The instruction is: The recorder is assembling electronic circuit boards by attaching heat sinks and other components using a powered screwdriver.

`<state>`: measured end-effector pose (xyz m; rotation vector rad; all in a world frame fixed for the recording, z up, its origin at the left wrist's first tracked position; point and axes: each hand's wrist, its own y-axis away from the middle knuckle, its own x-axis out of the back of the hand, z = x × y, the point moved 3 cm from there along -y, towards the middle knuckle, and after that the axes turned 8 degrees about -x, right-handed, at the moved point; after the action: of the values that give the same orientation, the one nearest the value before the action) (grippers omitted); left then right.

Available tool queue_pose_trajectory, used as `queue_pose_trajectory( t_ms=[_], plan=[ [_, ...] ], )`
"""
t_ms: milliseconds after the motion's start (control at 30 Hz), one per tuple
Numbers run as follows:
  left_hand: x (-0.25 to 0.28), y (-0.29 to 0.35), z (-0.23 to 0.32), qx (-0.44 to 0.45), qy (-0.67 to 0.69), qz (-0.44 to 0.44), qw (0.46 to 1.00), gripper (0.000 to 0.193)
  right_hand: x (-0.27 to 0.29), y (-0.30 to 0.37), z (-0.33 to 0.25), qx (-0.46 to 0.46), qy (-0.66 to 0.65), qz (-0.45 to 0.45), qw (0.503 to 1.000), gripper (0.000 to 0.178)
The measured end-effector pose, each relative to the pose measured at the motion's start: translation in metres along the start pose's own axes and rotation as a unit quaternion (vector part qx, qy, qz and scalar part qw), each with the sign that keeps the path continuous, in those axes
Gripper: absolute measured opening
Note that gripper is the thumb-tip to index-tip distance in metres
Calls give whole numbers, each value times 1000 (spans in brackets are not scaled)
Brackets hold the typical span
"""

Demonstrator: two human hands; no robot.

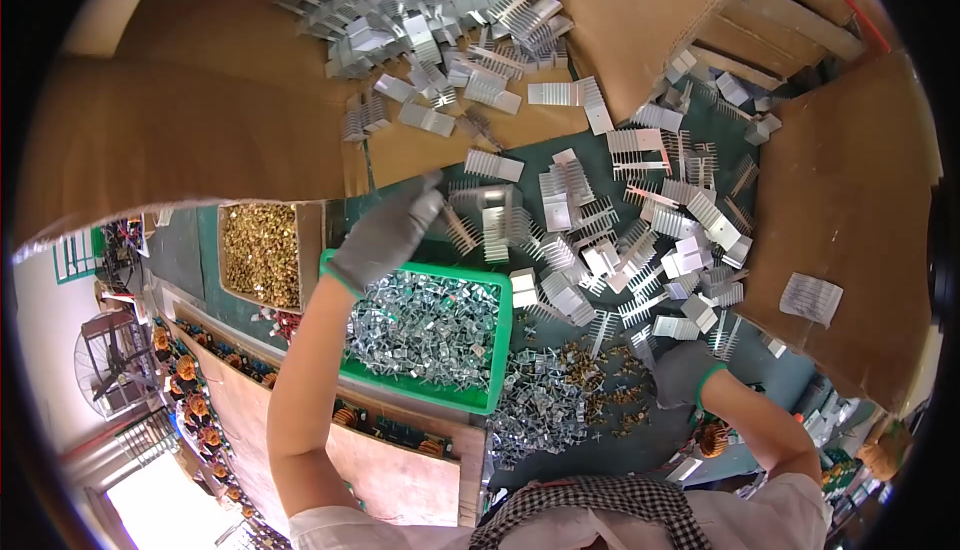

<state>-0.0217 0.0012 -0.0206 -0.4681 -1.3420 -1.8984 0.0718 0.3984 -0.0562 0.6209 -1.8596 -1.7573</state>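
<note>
Head view: left hand [388, 237], right hand [684, 374] — grips unclear — heat sink [494, 166] near left, long axis left-to-right.

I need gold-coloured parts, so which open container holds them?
The small cardboard box left of the green tray; its gold-coloured pieces set it apart from the tray, which holds silvery parts.

Heatsinks [603, 258] right of the tray [502, 340]

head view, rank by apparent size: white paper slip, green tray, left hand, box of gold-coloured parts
1. Green tray
2. Left hand and box of gold-coloured parts: too alike to rank
3. White paper slip
</note>
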Motion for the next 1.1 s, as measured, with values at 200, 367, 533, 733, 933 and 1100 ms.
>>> queue_pose_trajectory(
  t_ms=[200, 367, 533, 733, 933, 1100],
  plan=[
    [23, 31, 5, -162, 424, 185, 872, 61, 4, -6, 14, 25, 0, 15, 1000, 40],
    [33, 94, -21, -154, 397, 150, 892, 61, 17, 0, 8, 26, -13, 4, 1000, 42],
    [52, 151, -75, -86, 394, 241, 883, 40, -2, -17, 11, 66, 18, 103, 992, 46],
    [93, 159, -153, 1, 397, 468, 790, 32, -12, -25, 14, 23, 40, 50, 998, 42],
    [132, 111, -238, 51, 345, 589, 729, 30, -13, -33, 20, -38, -36, -83, 995, 42],
    [154, 84, -242, 89, 195, 591, 778, 37, -10, -30, 20, -68, -86, -128, 986, 41]
  ],
)
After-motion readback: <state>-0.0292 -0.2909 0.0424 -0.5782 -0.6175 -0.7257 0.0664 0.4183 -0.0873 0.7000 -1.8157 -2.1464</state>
